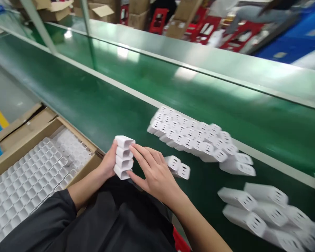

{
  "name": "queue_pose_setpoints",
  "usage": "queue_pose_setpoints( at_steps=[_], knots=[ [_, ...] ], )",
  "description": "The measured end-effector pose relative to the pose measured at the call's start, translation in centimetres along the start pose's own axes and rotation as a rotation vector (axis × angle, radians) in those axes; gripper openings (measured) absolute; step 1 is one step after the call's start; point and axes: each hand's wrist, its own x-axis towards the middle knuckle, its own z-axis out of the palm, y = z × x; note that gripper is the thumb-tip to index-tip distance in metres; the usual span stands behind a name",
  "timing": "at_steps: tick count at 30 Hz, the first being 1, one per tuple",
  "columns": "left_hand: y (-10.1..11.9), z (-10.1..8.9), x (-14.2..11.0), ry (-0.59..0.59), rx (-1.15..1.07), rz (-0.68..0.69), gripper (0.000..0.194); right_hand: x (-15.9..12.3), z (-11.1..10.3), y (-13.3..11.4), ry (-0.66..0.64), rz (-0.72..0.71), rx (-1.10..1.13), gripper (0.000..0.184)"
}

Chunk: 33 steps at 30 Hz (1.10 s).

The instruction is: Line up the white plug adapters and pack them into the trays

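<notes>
A stack of several white plastic charger housings (124, 162) is held between my two hands, their hollow open ends turned toward the right. My left hand (110, 161) is closed round the stack's left side. On the other side, the fingertips and thumb of my right hand (151, 166) press against the top and bottom housings. Just right of my right hand, two more housings (180, 167) lie on the green work surface with their slotted ends showing. Behind them a tight block of slotted housings (186, 134) stands in rows.
An open carton (76, 176) at the left holds many housings in rows. Loose housings (267, 210) lie at the right, partly blurred. The long green bench (94, 101) has a pale rail (136, 93) and upright posts. Cardboard boxes, red stools and a seated person are beyond.
</notes>
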Motion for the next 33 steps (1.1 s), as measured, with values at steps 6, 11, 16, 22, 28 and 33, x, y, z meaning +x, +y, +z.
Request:
queue_pose_setpoints(
  at_steps=[6, 11, 16, 22, 28, 33],
  knots=[
    [-3.8, -1.2, -2.6, 0.332, -0.911, -0.228, 0.071, 5.6, 3.5, -2.2, -0.226, -0.255, -0.007, 0.059],
    [-5.0, -6.6, -5.6, 0.339, -0.196, -0.068, 0.08, 10.8, 5.8, -4.4, -0.339, -0.447, 0.058, 0.054],
    [-9.4, -16.2, -9.1, 0.511, 0.128, -0.073, 0.052, 16.6, 9.9, -5.6, -0.421, -0.68, 0.043, 0.059],
    [-15.5, -21.4, -11.3, 0.503, 1.027, -0.431, 0.059, 24.1, 18.6, -8.7, -0.475, -0.963, -0.139, 0.061],
    [-16.9, -20.3, -10.9, 0.399, 1.011, -0.507, 0.057, 29.4, 25.8, -12.1, -0.565, -1.072, -0.226, 0.033],
    [-17.3, -20.0, -10.6, 0.399, 1.016, -0.497, 0.055, 32.5, 28.7, -12.7, -0.614, -1.114, -0.173, 0.028]
  ],
)
